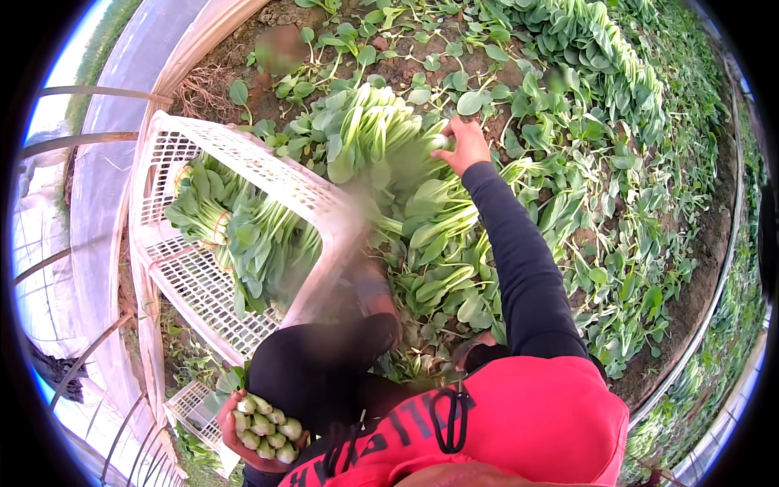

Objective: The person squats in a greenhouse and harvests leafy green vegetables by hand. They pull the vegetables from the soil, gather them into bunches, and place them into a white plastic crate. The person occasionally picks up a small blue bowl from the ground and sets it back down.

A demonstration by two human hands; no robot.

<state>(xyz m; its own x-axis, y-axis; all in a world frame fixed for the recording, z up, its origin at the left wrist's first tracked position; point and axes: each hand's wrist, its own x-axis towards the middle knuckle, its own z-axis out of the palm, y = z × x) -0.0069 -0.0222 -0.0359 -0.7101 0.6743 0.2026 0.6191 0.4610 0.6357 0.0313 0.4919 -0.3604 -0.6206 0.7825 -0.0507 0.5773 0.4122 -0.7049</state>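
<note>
My left hand is closed around a bunch of leafy greens, whose pale cut stem ends face up beside my knee. Farther forward, my right hand reaches to a pile of cut greens on the soil, thumb and fingers at a pale stem end; whether it grips the plant is hard to tell. More loose greens lie under and beside my right forearm. Left of the pile, a white plastic crate holds several bunches, some tied with reddish bands. A blur covers part of the crate's near corner.
A long row of cut greens lies at the upper right, with plants growing around it. A second white crate stands at the lower left. Plastic sheeting and curved hoops border the left side. Dry roots lie behind the large crate.
</note>
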